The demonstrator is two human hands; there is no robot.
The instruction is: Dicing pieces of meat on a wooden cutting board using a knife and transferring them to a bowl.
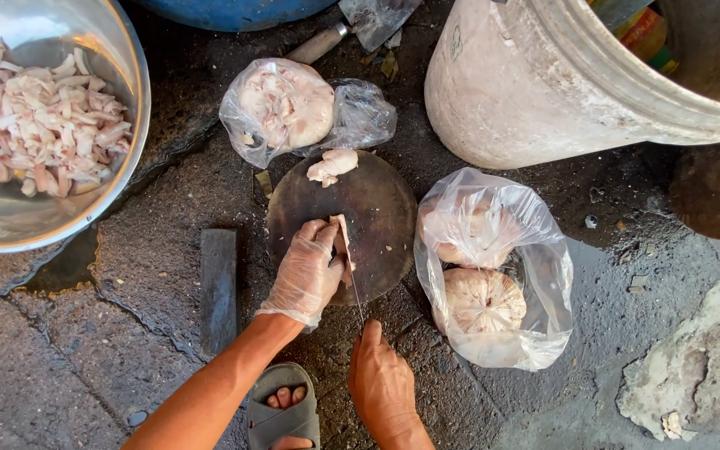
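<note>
Everything is placed here around the round dark cutting board [377, 217], which lies on the wet cracked concrete floor [85, 367]. Up and right of the board stands a big pale bucket [543, 92]; far to the upper left of it is a steel bowl [10, 212] full of pale cut meat strips [43, 125]. Touching the right edge of the board is a clear plastic bag [493, 267] with pale lumps of meat, and a second smaller bag [293, 108] of the same lies just above the board. A dark flat bar [218, 287] lies left of the board. On the near left part of the board, the left hand [306, 271], in a thin plastic glove, presses closed on a narrow strip of raw meat [342, 229]. The bare right hand [381, 379], just below the board, is closed around a knife [355, 287] whose thin blade reaches the strip. The meat looks soft, wet and slippery, and light, so I think it is best pinned flat near the cut. One more piece [332, 165] rests on the far edge of the board.
</note>
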